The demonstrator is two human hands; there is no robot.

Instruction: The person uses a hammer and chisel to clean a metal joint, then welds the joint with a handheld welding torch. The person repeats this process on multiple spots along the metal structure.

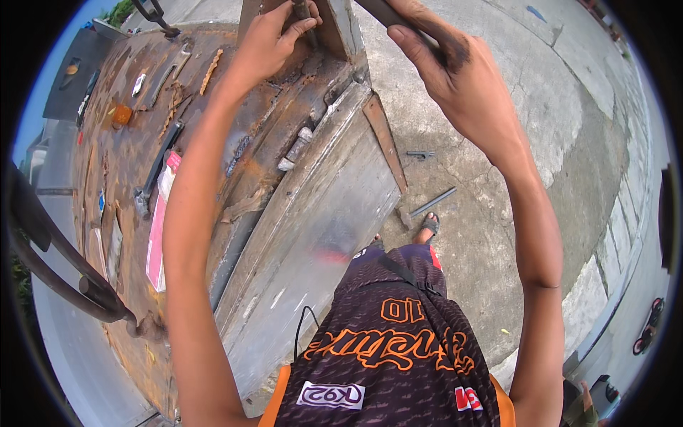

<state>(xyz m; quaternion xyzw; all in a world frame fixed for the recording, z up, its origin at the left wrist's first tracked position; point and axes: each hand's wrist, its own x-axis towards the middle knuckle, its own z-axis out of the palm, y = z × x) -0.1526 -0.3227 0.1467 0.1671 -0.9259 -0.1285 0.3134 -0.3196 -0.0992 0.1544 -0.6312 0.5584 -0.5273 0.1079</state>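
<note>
At the bottom of the frame the person is standing between a rusty workbench [128, 142] on the left and open concrete [569, 142] on the right, with plenty of room that side. Loose rods [432, 202] are lying by the sandalled foot. Further up, the left hand [267, 39] is pinching a thin rod [302, 11] against an upright metal plate [341, 28]; the right hand [441, 64] is wrapping around a dark handle [377, 11]. The work looks mid-way, nothing finished.

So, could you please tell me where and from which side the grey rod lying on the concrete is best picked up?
Grip the grey rod around its middle, from above. It lies flat on the concrete, long and thin, with bare ground on both sides, so fingers can pinch across it there and it should stay balanced.
</note>
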